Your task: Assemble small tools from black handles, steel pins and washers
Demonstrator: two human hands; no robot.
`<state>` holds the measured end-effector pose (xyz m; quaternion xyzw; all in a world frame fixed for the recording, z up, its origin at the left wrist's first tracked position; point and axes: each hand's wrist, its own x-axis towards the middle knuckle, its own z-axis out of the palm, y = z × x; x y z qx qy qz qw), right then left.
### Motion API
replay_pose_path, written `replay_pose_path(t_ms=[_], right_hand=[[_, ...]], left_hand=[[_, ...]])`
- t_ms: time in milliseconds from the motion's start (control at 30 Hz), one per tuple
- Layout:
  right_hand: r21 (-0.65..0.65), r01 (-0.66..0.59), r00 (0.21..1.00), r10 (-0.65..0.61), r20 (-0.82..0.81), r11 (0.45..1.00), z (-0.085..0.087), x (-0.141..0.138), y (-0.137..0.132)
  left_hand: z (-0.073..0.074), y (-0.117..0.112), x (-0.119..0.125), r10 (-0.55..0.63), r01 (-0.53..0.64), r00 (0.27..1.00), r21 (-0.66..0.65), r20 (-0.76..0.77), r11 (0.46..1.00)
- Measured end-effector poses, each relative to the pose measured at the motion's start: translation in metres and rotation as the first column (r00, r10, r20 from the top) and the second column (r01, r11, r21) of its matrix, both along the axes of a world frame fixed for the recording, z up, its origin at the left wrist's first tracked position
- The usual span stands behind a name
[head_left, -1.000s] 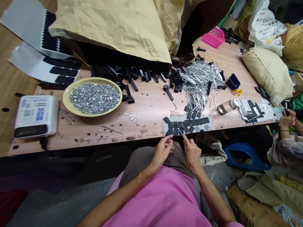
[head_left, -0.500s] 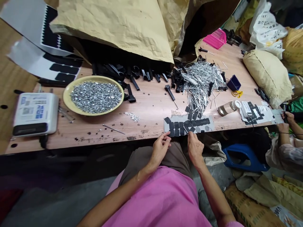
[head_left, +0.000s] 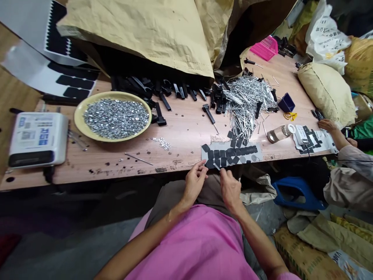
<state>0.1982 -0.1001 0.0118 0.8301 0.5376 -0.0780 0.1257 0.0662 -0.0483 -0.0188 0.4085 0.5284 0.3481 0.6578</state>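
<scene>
A grey backing sheet [head_left: 250, 148] bearing rows of black rounded pads [head_left: 223, 161] lies at the table's front edge. My right hand [head_left: 230, 188] is closed on a thin metal rod [head_left: 216, 166], its tip pointing up-left over the lowest pads. Beside the sheet's lower left corner is my left hand [head_left: 195, 182], thumb and fingers drawn together close to a black pad; whatever they pinch is too small to make out. Loose black pads [head_left: 230, 134] lie just above the sheet. Behind them spreads a heap of thin metal rods [head_left: 247, 101].
A yellow bowl of washers [head_left: 77, 120], a few loose washers [head_left: 163, 143] and a white device [head_left: 37, 140] are left. Black plastic parts [head_left: 208, 114] lie beneath a large paper bag [head_left: 140, 35]. A glass jar [head_left: 279, 134] and a co-worker's hand [head_left: 328, 125] are right.
My right hand has moved left and slightly down with the rod, nearer my left hand. The left hand has barely shifted. A co-worker's arm has reached farther onto the table at right.
</scene>
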Motion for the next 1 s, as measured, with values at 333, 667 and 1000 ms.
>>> replay_pose_path(t_ms=[333, 667, 1000], right_hand=[[-0.034, -0.027, 1.000, 0.027, -0.006, 0.999, 0.007, -0.007, -0.001], [-0.053, 0.027, 0.999, -0.025, 0.039, 0.998, -0.001, -0.011, -0.002], [-0.079, -0.035, 0.999, 0.035, 0.001, 0.996, -0.003, -0.025, -0.006]], left_hand=[[0.000, 0.003, -0.001, 0.032, -0.032, 0.999, 0.034, -0.003, 0.999], [0.004, 0.004, 0.000, 0.030, -0.029, 0.999, 0.039, -0.022, 0.999], [0.003, 0.001, 0.002, 0.011, -0.009, 0.999, 0.052, -0.044, 0.999]])
